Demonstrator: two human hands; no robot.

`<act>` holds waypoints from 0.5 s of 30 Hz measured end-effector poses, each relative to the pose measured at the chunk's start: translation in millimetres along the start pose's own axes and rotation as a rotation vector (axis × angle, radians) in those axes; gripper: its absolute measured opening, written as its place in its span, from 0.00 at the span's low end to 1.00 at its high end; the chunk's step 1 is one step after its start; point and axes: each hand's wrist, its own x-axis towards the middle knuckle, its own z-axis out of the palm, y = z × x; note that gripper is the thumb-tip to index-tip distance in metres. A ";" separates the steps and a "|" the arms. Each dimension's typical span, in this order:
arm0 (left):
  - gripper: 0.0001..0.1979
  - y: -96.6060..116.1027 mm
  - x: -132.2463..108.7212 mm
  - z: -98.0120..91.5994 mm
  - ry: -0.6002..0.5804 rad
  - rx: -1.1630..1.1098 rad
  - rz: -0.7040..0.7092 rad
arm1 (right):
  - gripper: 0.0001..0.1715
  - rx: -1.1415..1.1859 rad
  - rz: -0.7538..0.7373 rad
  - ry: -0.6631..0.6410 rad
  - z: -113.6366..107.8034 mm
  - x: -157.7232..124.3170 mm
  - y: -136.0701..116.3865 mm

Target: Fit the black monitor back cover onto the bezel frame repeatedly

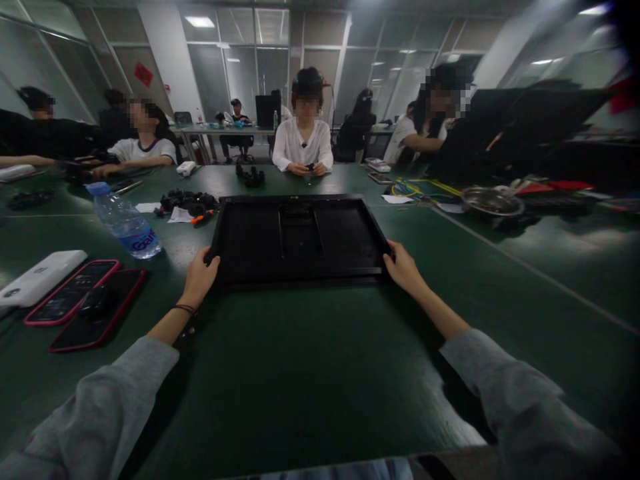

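A large flat black panel (300,237), like the back shell of a monitor, lies on the green table (300,373) in front of me. My left hand (201,275) grips its near left corner, fingers curled round the edge. My right hand (401,267) grips the near right corner the same way. Both forearms in grey sleeves reach forward from the bottom of the view.
At the left lie a water bottle (125,223), a white power bank (43,277) and two red-cased phones (97,307). Small black parts and an orange-handled tool (187,201) sit behind the panel. A metal bowl (491,200) stands at right. Several people sit around the far side.
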 end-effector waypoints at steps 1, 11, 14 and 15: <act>0.23 0.0 0.0 0.0 -0.001 -0.003 -0.003 | 0.29 -0.005 0.000 -0.004 -0.1 0.0 -0.1; 0.22 -2.5 1.7 1.0 0.006 -0.029 -0.015 | 0.29 0.019 0.002 0.006 0.7 -1.5 -0.5; 0.22 -2.7 1.7 1.0 0.001 -0.022 -0.013 | 0.29 0.023 0.009 0.005 1.1 -1.2 0.9; 0.23 -2.8 1.7 1.0 -0.002 -0.017 -0.011 | 0.30 0.022 0.012 0.004 1.1 -1.0 1.1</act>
